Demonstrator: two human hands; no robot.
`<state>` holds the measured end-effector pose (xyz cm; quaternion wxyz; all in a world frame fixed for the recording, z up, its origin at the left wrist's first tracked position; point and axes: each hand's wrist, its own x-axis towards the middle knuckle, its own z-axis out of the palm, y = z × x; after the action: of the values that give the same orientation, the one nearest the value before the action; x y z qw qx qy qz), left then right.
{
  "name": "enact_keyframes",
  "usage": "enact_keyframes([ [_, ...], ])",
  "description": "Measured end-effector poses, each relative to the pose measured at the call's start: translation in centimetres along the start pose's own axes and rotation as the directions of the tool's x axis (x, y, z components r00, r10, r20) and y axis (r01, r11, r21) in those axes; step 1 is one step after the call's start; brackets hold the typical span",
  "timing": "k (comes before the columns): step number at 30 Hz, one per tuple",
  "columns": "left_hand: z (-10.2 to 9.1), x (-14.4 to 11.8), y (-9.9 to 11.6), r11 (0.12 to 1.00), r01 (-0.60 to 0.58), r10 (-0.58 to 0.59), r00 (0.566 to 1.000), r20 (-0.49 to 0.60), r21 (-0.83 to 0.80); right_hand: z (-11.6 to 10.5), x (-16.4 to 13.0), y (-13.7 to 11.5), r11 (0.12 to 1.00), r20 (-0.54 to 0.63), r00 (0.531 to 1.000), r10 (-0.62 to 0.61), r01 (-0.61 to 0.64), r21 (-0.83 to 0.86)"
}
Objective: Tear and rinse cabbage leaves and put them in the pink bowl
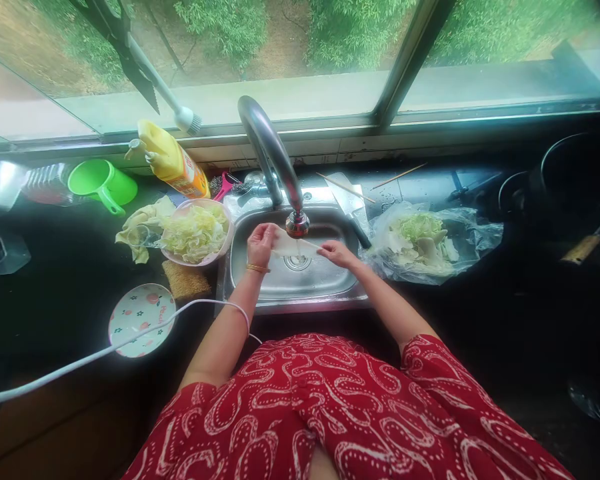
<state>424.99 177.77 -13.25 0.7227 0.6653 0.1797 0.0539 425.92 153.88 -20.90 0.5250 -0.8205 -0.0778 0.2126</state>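
Over the steel sink point(300, 291), a pale, whitish cabbage leaf point(290, 245) is stretched between my two hands, just under the tap point(275, 147). My left hand point(261, 247) is closed on the leaf's left end. The fingers of my right hand point(338, 255) pinch its right end. Left of the sink is a pink-rimmed bowl point(198, 230) heaped with torn cabbage leaves. On the other side lies a clear plastic bag point(473, 243) with cabbage pieces point(423, 243) on it.
A brown sponge point(186, 279), a patterned plate point(143, 320), a pale cloth point(139, 233), a green mug point(105, 183) and a yellow detergent bottle point(173, 163) stand at the left. A white cable point(65, 369) crosses my left forearm. A knife point(353, 217) lies behind the sink.
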Motion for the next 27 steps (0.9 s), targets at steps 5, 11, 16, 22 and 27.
enact_keyframes([
  [5, -0.5, 0.9, -0.6, 0.996, 0.052, -0.056, 0.997, -0.061, -0.067, -3.0, -0.2, 0.0, 0.989, -0.170, 0.983, 0.067, -0.042, 0.142],
  [11, 3.1, -0.7, -2.3, 0.969, 0.243, -0.246, 0.949, 0.196, 0.038, -3.8, -0.6, 0.5, 0.729, -0.319, 0.904, 0.283, 0.013, 0.685],
  [16, 5.8, -1.9, -2.7, 0.943, 0.330, -0.328, 0.893, 0.309, 0.047, -4.1, -0.7, 1.7, 0.659, -0.359, 0.863, 0.356, 0.041, 0.751],
  [22, 5.7, -1.4, -1.7, 0.919, 0.387, -0.391, 0.866, 0.313, 0.077, -4.5, -0.8, 1.9, 0.735, -0.398, 0.818, 0.415, -0.043, 0.677],
  [27, 3.8, -1.1, -2.0, 0.867, 0.059, -0.342, 0.793, 0.505, 0.494, -3.6, -0.2, 0.1, 0.778, -0.433, 0.834, 0.342, 0.008, 0.629],
])
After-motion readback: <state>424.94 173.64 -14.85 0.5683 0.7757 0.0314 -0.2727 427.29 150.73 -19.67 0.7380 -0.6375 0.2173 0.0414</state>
